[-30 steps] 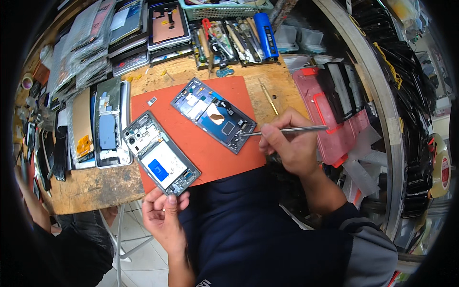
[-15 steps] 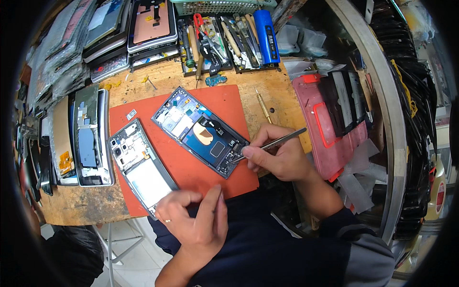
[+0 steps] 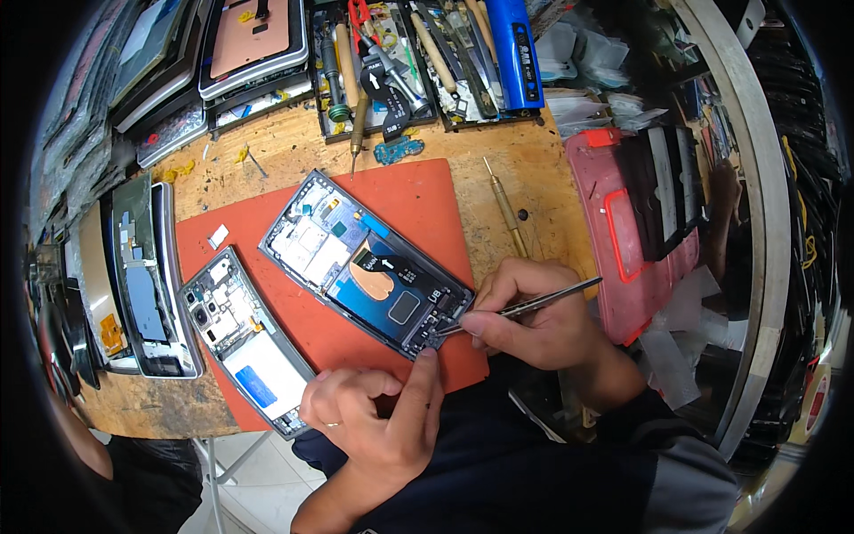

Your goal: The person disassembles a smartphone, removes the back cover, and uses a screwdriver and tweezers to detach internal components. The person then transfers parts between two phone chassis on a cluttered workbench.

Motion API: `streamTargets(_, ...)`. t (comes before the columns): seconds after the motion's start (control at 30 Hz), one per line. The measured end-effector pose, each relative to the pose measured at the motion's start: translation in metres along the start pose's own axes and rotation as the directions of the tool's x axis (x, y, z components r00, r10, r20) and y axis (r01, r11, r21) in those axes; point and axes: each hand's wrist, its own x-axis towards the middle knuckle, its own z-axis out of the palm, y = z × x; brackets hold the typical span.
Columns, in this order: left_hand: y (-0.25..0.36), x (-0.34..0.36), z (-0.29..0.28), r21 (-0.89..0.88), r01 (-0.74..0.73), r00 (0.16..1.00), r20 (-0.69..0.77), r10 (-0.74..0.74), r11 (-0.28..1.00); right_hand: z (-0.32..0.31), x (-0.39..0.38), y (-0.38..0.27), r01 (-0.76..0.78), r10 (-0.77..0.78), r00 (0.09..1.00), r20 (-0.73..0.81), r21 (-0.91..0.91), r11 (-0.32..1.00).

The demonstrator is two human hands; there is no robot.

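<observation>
An opened phone (image 3: 398, 307) lies on a red mat (image 3: 294, 307), with circuit boards, a dark battery and a black ribbon cable (image 3: 409, 274) showing inside. My right hand (image 3: 547, 325) pinches metal tweezers (image 3: 559, 294), whose tips reach into the phone's near end. My left hand (image 3: 374, 418) has its index finger stretched to the near edge of that phone, apparently touching it, while the other fingers are loosely bent. Nothing shows in the left hand. Beside it, to the left, lies a second opened phone (image 3: 240, 343), its near right edge partly behind the left hand.
A gold screwdriver (image 3: 505, 206) lies right of the mat. Tool trays (image 3: 427, 126), a blue device (image 3: 518, 58) and a small blue board (image 3: 398, 150) are at the back. Stacked device parts (image 3: 156, 276) stand left, a pink case (image 3: 594, 196) right. Another person's arm (image 3: 84, 440) shows lower left.
The left index finger has come up to the phone's near edge. The whole view has shifted a little closer. The tweezers stay at the phone's near end.
</observation>
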Motion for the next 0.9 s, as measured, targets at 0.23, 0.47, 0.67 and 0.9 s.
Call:
streamTargets(0.23, -0.005, 0.000, 0.006, -0.003, -0.135, 0.990, -0.028, 0.135, 0.991, -0.001, 0.005, -0.013, -0.045, 0.044, 0.998, 0.045, 0.014, 0.999)
streamTargets(0.47, -0.015, -0.002, 0.015, -0.022, -0.200, 0.976, -0.093, 0.197, 0.980, 0.005, 0.002, -0.017, -0.115, 0.123, 0.989, -0.079, 0.094, 0.989)
streamTargets(0.67, -0.025, 0.000, 0.022, -0.014, -0.314, 0.939, -0.154, 0.309, 0.949, 0.002, 0.002, -0.016, -0.100, 0.106, 0.991, -0.088, 0.066, 0.993)
streamTargets(0.9, -0.027, -0.003, 0.028, -0.058, -0.328, 0.932, -0.179, 0.314, 0.943, 0.002, 0.008, -0.014, -0.053, 0.075, 0.991, -0.112, 0.192, 0.980)
